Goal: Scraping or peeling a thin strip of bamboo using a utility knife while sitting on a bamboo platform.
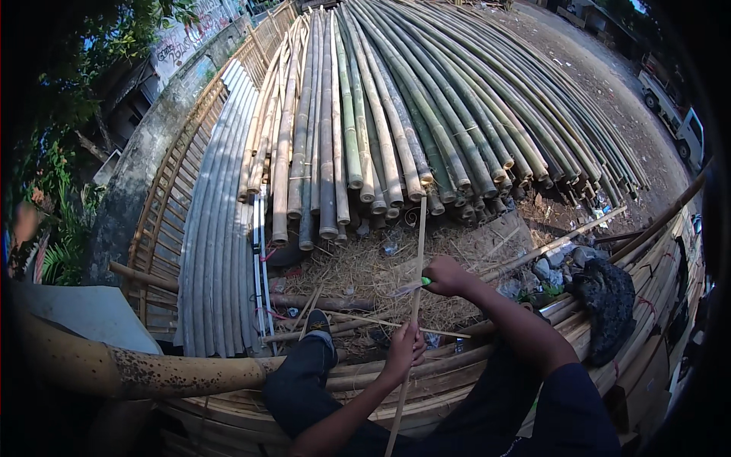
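A long, thin bamboo strip (420, 247) runs away from me, its far end reaching the cut ends of the stacked poles. My left hand (405, 349) is closed around its near part, and the strip's tail passes down between my legs. Farther up, my right hand (451, 276) grips a knife (426, 281) with a bright green handle. The blade points left and lies across the strip; whether its edge touches the strip is hard to tell. A thin curl of shaving hangs near the strip's far end.
Bamboo poles (381, 114) fill the space ahead in a big stack. Corrugated sheets (217, 228) and a slatted bamboo fence (164, 206) stand left. Split bamboo lies under and beside me, with a dark rough lump (605, 305) at right. Shavings (358, 266) litter the ground. A truck (674, 114) is parked far right.
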`<action>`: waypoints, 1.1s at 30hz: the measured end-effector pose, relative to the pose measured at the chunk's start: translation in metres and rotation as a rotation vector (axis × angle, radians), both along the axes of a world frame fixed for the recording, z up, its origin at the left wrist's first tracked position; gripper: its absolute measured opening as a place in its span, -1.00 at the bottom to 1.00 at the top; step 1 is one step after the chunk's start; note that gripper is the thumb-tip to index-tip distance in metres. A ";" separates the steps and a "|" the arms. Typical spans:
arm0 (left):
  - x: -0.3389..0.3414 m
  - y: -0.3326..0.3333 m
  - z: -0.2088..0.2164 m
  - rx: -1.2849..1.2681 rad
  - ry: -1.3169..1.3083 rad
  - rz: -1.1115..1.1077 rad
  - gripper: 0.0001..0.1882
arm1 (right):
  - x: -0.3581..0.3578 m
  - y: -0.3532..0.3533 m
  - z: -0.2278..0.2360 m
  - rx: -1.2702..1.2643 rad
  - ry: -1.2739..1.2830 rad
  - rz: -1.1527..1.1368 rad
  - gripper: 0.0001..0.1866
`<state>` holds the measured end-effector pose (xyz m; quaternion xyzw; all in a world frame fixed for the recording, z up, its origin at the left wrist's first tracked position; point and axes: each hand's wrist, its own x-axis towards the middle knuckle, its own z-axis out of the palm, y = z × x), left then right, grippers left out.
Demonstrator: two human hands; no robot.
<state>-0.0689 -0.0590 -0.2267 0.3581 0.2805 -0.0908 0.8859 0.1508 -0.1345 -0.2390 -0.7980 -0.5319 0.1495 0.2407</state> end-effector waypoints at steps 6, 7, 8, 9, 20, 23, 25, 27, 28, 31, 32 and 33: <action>-0.031 -0.049 0.012 -0.201 -0.079 -0.178 -0.67 | 0.104 -0.067 -0.015 0.113 -0.153 -0.723 -0.73; -0.033 -0.053 0.015 -0.238 -0.074 -0.203 -0.67 | 0.118 -0.084 -0.014 0.217 -0.048 -0.769 -0.67; -0.031 -0.052 0.015 -0.243 -0.077 -0.212 -0.67 | 0.127 -0.104 -0.016 0.297 0.026 -0.743 -0.63; -0.026 -0.047 0.015 -0.310 -0.100 -0.210 -0.67 | 0.129 -0.114 -0.017 0.294 0.111 -0.773 -0.63; 0.005 0.017 0.012 -0.303 -0.177 -0.027 -0.67 | 0.006 0.000 0.019 0.026 0.096 -0.051 -0.70; -0.003 0.003 0.017 -0.311 -0.128 0.026 -0.66 | 0.007 -0.001 0.015 0.141 -0.087 0.034 -0.75; -0.005 -0.008 0.017 -0.295 -0.116 0.052 -0.66 | 0.014 -0.002 0.014 0.118 -0.230 0.115 -0.80; -0.005 -0.010 0.017 -0.277 -0.106 0.083 -0.66 | 0.013 -0.001 0.013 0.107 -0.266 0.054 -0.81; -0.004 -0.007 0.016 -0.233 -0.106 0.085 -0.65 | 0.012 0.001 0.013 0.097 -0.305 -0.005 -0.81; -0.006 -0.009 0.023 -0.171 -0.107 0.073 -0.65 | 0.033 -0.005 0.014 0.092 -0.388 -0.173 -0.85; -0.004 -0.010 0.026 -0.152 -0.107 0.057 -0.64 | 0.043 -0.009 0.013 0.065 -0.435 -0.291 -0.86; -0.002 -0.007 0.025 -0.148 -0.110 0.048 -0.64 | 0.045 -0.010 0.009 0.027 -0.423 -0.291 -0.83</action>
